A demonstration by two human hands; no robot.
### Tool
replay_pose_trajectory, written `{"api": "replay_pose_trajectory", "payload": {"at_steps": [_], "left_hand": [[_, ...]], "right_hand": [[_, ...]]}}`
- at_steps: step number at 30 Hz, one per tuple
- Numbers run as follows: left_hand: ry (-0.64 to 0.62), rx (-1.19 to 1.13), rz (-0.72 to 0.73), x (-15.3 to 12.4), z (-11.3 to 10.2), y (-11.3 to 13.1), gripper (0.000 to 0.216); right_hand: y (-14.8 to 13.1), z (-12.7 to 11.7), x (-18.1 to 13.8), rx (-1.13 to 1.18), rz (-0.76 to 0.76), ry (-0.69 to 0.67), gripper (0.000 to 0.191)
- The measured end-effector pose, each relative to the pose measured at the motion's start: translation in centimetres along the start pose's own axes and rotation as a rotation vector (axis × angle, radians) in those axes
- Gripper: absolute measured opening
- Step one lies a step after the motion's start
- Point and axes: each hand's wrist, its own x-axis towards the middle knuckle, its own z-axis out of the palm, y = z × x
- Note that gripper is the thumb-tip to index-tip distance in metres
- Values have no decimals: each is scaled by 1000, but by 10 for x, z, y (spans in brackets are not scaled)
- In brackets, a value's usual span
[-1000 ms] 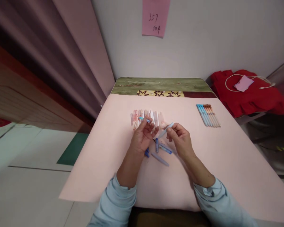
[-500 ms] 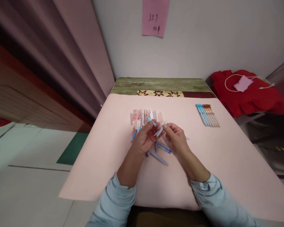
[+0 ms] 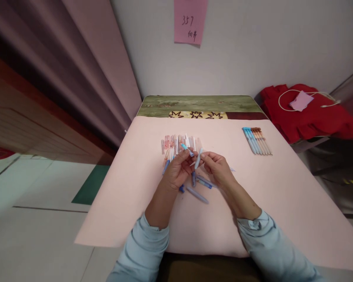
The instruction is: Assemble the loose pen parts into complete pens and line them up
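Note:
My left hand (image 3: 178,168) is closed on a blue pen part (image 3: 187,149) with a bright blue tip, pinched between thumb and finger. Across from it, my right hand (image 3: 219,167) pinches a pale blue pen barrel (image 3: 198,158) that stands nearly upright. The two parts are close but apart. Below the hands lie a loose pale barrel (image 3: 197,194) and several dark blue pen pieces (image 3: 204,182). Behind my left hand, rows of clear and pinkish pen parts (image 3: 167,141) and white refills (image 3: 187,140) are laid out, some hidden by the fingers.
At the right of the pink-covered table (image 3: 129,196), whole pens (image 3: 256,141) with blue and brown tops lie side by side. Beyond the table's right edge sits a red cloth (image 3: 323,121) with a white cable (image 3: 281,102) on it. A pink curtain (image 3: 106,70) hangs at the left.
The pale blue barrel in my right hand has turned from a slant to nearly upright. My left hand stays in about the same place with the blue part.

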Motion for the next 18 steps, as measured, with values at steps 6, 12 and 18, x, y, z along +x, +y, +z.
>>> {"api": "replay_pose_trajectory", "payload": {"at_steps": [6, 12, 18], "left_hand": [[77, -28, 168, -2, 2, 26, 9], [131, -48, 269, -2, -2, 43, 16], [150, -41, 263, -1, -3, 43, 13]], "right_hand": [[14, -7, 1, -283, -112, 81, 35], [17, 10, -8, -1076, -324, 72, 17], [15, 32, -13, -1493, -187, 47, 23]]}}
